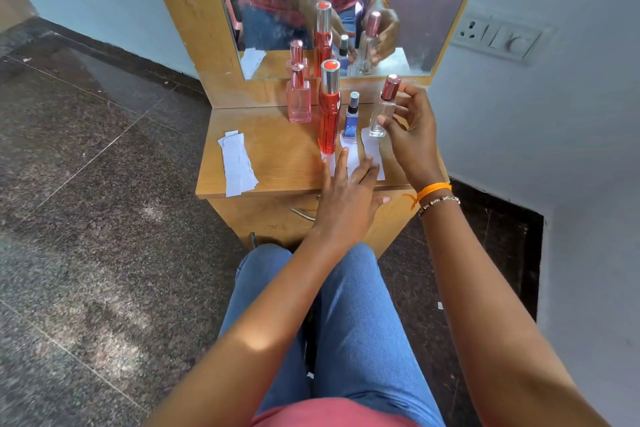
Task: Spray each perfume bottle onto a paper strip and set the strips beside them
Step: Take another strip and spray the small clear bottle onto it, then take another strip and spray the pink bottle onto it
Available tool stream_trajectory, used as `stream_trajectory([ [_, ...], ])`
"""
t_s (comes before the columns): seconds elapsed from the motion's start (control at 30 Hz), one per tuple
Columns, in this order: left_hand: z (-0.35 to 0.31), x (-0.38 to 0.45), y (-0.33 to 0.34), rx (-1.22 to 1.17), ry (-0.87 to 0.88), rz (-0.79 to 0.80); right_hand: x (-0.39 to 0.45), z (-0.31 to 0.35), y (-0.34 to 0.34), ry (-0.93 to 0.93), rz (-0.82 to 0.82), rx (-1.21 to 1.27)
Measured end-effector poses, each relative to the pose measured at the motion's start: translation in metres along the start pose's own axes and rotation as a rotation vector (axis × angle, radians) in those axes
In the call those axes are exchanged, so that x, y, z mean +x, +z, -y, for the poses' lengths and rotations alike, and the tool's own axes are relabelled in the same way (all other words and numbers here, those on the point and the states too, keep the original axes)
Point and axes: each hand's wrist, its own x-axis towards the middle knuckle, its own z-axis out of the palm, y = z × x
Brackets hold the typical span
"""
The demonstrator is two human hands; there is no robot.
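Several perfume bottles stand on a small wooden dresser [270, 163]: a pink square bottle [299, 99], a tall red bottle [329, 114], a small blue bottle [351, 120] and a clear bottle with a rose cap [382, 111]. My right hand [412, 135] grips the clear bottle, its base at the top of a paper strip [372, 149]. My left hand [346, 198] lies flat with straight fingers on the paper strips [353, 158] in front of the red and blue bottles.
A stack of spare paper strips [237, 163] lies on the dresser's left part. A mirror [346, 7] stands behind the bottles and reflects them. A wall with a switch panel [498, 36] is close on the right. My knees are under the dresser's front edge.
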Motion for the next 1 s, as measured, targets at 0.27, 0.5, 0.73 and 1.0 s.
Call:
stream_trajectory([
  [0.27, 0.0, -0.001, -0.001, -0.007, -0.005, 0.009, 0.004, -0.011, 0.01, 0.018, 0.043, -0.021],
  [0.5, 0.002, -0.004, 0.0, -0.09, 0.014, -0.007, -0.001, -0.017, 0.01, 0.027, 0.012, -0.032],
  [0.73, 0.011, -0.029, -0.009, -0.341, -0.093, -0.235, -0.041, 0.004, 0.014, -0.068, -0.298, -0.045],
  [1.0, 0.068, -0.065, -0.032, -0.301, -0.465, -0.554, -0.075, 0.042, 0.095, -0.132, 0.255, 0.021],
])
